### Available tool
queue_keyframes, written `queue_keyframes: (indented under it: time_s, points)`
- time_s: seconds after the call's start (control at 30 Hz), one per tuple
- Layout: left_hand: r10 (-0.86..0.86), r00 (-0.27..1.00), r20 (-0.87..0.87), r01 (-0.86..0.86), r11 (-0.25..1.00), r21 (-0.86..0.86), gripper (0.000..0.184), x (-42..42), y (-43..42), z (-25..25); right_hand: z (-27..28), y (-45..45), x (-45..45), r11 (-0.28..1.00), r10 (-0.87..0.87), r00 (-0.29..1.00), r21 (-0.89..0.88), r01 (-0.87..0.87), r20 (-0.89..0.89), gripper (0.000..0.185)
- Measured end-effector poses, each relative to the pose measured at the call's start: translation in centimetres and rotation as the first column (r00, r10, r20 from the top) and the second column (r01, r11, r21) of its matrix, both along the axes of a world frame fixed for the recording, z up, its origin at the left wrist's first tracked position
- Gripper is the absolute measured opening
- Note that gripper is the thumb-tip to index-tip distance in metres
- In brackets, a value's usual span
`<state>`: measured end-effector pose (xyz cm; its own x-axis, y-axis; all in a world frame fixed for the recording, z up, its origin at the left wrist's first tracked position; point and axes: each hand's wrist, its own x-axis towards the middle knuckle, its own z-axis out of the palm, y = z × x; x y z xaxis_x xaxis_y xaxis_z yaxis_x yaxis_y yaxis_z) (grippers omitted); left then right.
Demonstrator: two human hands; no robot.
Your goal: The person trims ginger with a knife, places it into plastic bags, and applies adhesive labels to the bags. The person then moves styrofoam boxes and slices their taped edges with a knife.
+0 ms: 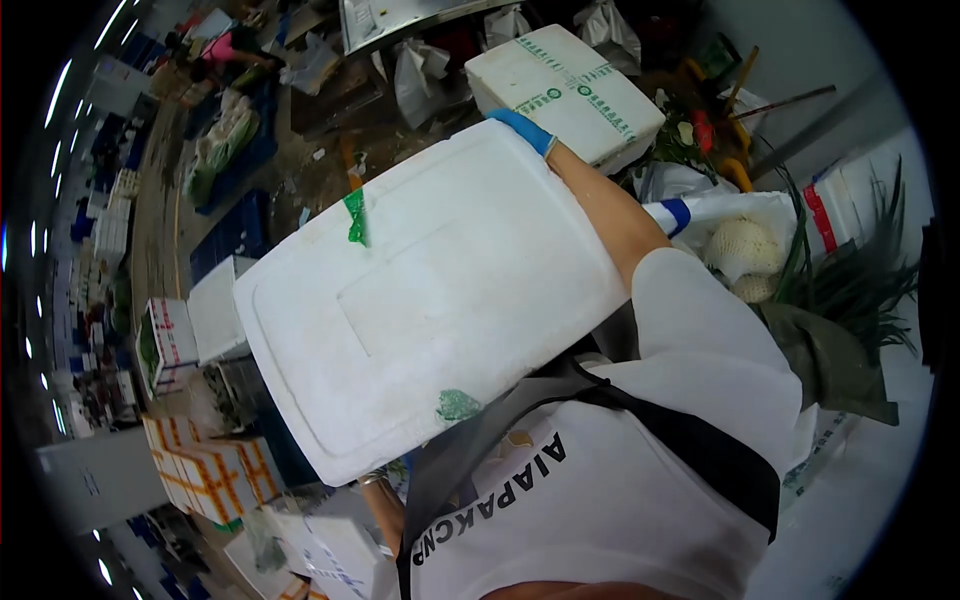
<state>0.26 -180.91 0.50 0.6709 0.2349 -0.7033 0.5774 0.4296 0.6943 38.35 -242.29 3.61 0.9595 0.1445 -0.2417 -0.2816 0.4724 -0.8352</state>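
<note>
A large white foam box [440, 300] is held up in front of my chest, its broad flat face turned toward me. Torn green tape hangs on its far edge, and another green scrap sticks near the edge by my body. My right hand [522, 132], in a blue glove, grips the box at its upper right corner. At the lower left corner, my left hand [374, 484] reaches behind the box; a band shows at the wrist, while the fingers are hidden. Just beyond the gloved hand sits a second foam box [565, 95] with green printed tape.
At right, an open foam box holds netted pale produce [745, 250], beside long green leaves [850, 270]. Orange-taped boxes [215, 470] and a red-marked box [172, 345] stand at left. Bagged vegetables [222, 145] lie farther off, near a bending person in pink [222, 48].
</note>
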Motion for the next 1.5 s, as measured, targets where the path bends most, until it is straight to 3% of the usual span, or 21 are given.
queue_keyframes:
  time_s: [0.03,0.13,0.17,0.27,0.37,0.43,0.57,0.67,0.73,0.8,0.9,0.97,1.07,1.17,1.27,1.3,1.33,1.37,1.43,1.47,1.5]
  points:
    - [-0.011,1.000,0.000,0.011,1.000,0.002,0.048,2.1,-0.4,0.0,0.9,-0.4,0.9,0.998,0.027,0.997,0.063,-0.023,-0.072,0.027]
    - [-0.052,0.999,0.015,0.052,0.999,0.011,0.048,10.0,-1.8,-0.7,-1.4,-2.3,6.7,0.994,-0.019,0.998,0.107,0.026,-0.064,0.026]
    - [-0.056,0.998,0.015,0.056,0.998,0.017,0.048,12.8,-2.2,-0.6,-2.3,-3.5,8.6,0.979,0.042,0.998,0.200,-0.033,-0.039,0.026]
    - [-0.093,0.995,0.025,0.093,0.995,0.020,0.048,22.4,-3.8,-0.7,-5.2,-7.9,14.7,0.989,-0.105,0.961,-0.076,0.128,0.254,0.028]
    - [-0.137,0.990,0.025,0.136,0.991,0.012,0.049,30.9,-4.5,-1.0,-2.1,-12.1,16.7,0.971,-0.239,0.970,-0.019,0.238,-0.050,0.038]
    - [-0.160,0.987,0.033,0.160,0.987,0.001,0.049,36.1,-5.2,-1.4,-0.3,-14.5,17.2,0.962,-0.274,0.955,-0.044,0.270,-0.111,0.039]
    - [-0.256,0.963,0.085,0.260,0.965,-0.037,0.049,47.2,-7.2,-3.2,-1.2,-19.6,19.7,0.920,-0.391,0.918,-0.068,0.387,-0.068,0.039]
    - [-0.352,0.925,0.143,0.365,0.928,-0.071,0.049,57.1,-9.6,-5.3,-1.0,-21.7,20.6,0.784,-0.595,0.803,-0.191,0.591,0.044,0.042]
    - [-0.432,0.884,0.178,0.451,0.888,-0.083,0.049,64.4,-11.4,-7.0,1.0,-23.3,20.1,0.851,-0.520,0.836,-0.024,0.524,-0.174,0.044]
    - [-0.511,0.833,0.214,0.540,0.835,-0.104,0.049,71.6,-14.0,-8.7,-2.8,-27.0,19.3,0.836,-0.539,0.835,0.053,0.547,-0.113,0.044]
    - [-0.605,0.758,0.243,0.644,0.753,-0.136,0.049,79.9,-18.7,-11.2,-2.7,-28.0,16.2,0.681,-0.730,0.671,-0.055,0.731,-0.130,0.045]
    - [-0.666,0.700,0.256,0.708,0.694,-0.130,0.050,84.0,-21.9,-12.4,-4.7,-29.9,13.4,0.635,-0.771,0.618,-0.109,0.765,-0.154,0.047]
    - [-0.753,0.578,0.314,0.809,0.579,-0.103,0.050,89.1,-27.8,-15.0,-5.4,-30.3,11.4,0.559,-0.815,0.545,-0.018,0.829,-0.198,0.050]
    - [-0.853,0.266,0.450,0.939,0.334,0.078,0.050,93.9,-34.8,-19.9,-5.6,-30.4,10.3,0.469,-0.875,0.451,-0.070,0.881,-0.176,0.056]
    - [-0.897,-0.076,0.436,0.935,0.088,0.343,0.051,97.3,-45.9,-14.6,-4.5,-31.5,9.8,0.415,-0.897,0.403,-0.033,0.909,-0.180,0.057]
    - [-0.885,-0.095,0.456,0.966,0.028,0.255,0.052,98.2,-49.6,-13.6,-3.9,-32.0,9.7,0.399,-0.904,0.390,-0.017,0.917,-0.177,0.057]
    - [-0.842,0.295,0.452,0.882,0.058,-0.467,0.050,99.5,-52.8,-15.8,-3.1,-32.5,9.7,0.383,-0.910,0.378,0.001,0.924,-0.169,0.058]
    - [-0.796,0.579,0.176,0.329,0.031,-0.944,0.048,100.5,-55.8,-17.5,-2.3,-33.1,9.8,0.370,-0.914,0.369,0.022,0.929,-0.169,0.058]
    - [-0.861,0.239,0.449,0.794,-0.093,-0.601,0.046,101.3,-59.8,-20.2,-1.0,-34.3,10.0,0.358,-0.915,0.363,0.063,0.932,-0.175,0.059]
    - [-0.862,0.017,0.506,0.920,-0.185,-0.346,0.045,101.2,-61.1,-21.1,-0.9,-35.0,10.1,0.352,-0.914,0.360,0.073,0.933,-0.187,0.060]
    - [-0.936,0.198,0.290,0.768,-0.036,-0.640,0.043,101.1,-62.0,-20.5,-1.7,-36.1,9.7,0.340,-0.916,0.345,0.058,0.939,-0.207,0.060]
